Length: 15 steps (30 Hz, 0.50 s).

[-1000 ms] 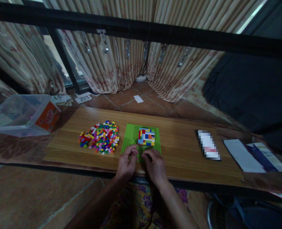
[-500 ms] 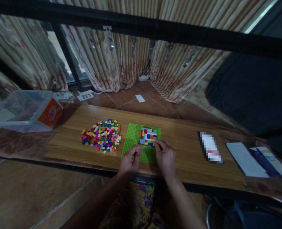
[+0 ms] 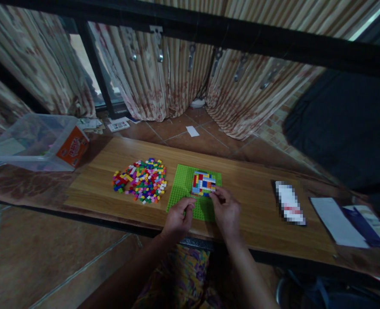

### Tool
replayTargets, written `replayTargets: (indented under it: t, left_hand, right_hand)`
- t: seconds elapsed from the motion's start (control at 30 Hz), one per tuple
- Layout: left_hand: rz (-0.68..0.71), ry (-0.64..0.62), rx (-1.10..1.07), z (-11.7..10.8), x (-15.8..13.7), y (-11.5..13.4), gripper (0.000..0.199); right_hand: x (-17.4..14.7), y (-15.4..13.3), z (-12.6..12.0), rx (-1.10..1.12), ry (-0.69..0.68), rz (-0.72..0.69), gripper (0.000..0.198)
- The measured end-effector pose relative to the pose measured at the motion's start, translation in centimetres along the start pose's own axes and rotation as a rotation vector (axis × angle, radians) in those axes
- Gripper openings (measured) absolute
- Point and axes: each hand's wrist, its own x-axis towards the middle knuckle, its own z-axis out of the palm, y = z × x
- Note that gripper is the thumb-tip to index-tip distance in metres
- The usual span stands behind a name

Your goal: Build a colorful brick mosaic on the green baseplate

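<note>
A green studded baseplate lies on the wooden board. On its right half stands a low rectangular patch of toy building bricks in red, yellow, blue, white and orange. My right hand is at the patch's front right corner, thumb and fingers pinched together; anything between the fingertips is hidden. Over the plate's front left part, my left hand is closed with curled fingers close to the patch's front edge. What it holds, if anything, cannot be made out. Left of the plate spreads a pile of loose multicoloured bricks.
The wooden board rests on a long bench. A clear plastic box with an orange label stands at the left end. A pixelated, phone-like object lies on the right, with a white paper beyond it. Curtains hang behind.
The view has shifted slightly, so the scene sits a little further right. Both hands keep nearly the same places by the brick patch; the right fingers remain at its corner.
</note>
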Motion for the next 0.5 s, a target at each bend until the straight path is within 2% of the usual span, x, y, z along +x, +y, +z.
replayTargets:
  t: [0.5]
  left_hand:
    - [0.014,-0.018,0.033,0.05,-0.04,-0.01,0.021]
  right_hand:
    - [0.22,0.57,0.92,0.376,0.099,0.273,0.028]
